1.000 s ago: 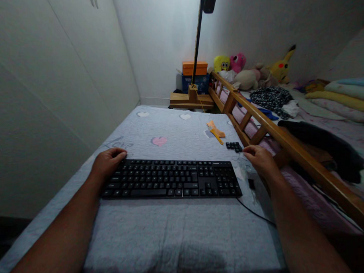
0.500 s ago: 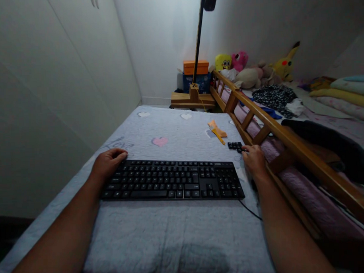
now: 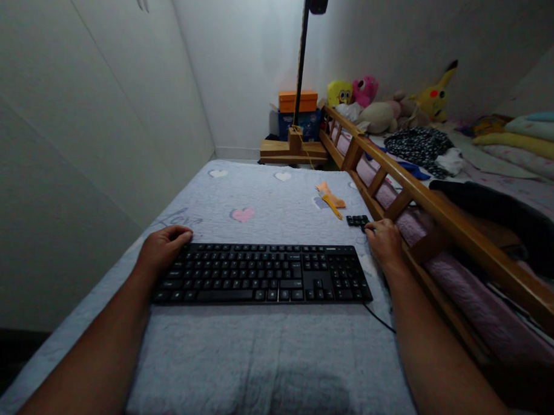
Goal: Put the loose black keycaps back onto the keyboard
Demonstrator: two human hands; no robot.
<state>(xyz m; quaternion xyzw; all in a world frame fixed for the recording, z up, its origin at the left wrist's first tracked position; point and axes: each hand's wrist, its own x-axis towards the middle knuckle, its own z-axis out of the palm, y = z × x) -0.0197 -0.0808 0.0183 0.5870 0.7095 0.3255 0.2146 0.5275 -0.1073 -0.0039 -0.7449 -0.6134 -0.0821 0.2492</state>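
Observation:
A black keyboard (image 3: 243, 275) lies flat across the bedspread, its cable leaving the front right corner. Over its upper left corner rests my left hand (image 3: 166, 247), thumb and fingers pressed together; whatever may be between them is hidden. Beyond the keyboard's right end, my right hand (image 3: 385, 239) is closed in a pinch at a small group of loose black keycaps (image 3: 357, 220). A dark keycap appears at its fingertips, partly covered by them. Farther back, a yellow-handled brush (image 3: 332, 207) lies on an orange cloth (image 3: 332, 195).
The pale bedspread (image 3: 264, 353) has heart prints. Along the right runs a wooden bed rail (image 3: 407, 172), with clothes and plush toys (image 3: 374, 116) behind it. A wooden stand (image 3: 293, 147) with a dark pole and an orange box (image 3: 298, 101) are at the far end.
My right hand has shifted slightly left, at the near edge of the loose keycaps. My left hand and the keyboard stay almost in place.

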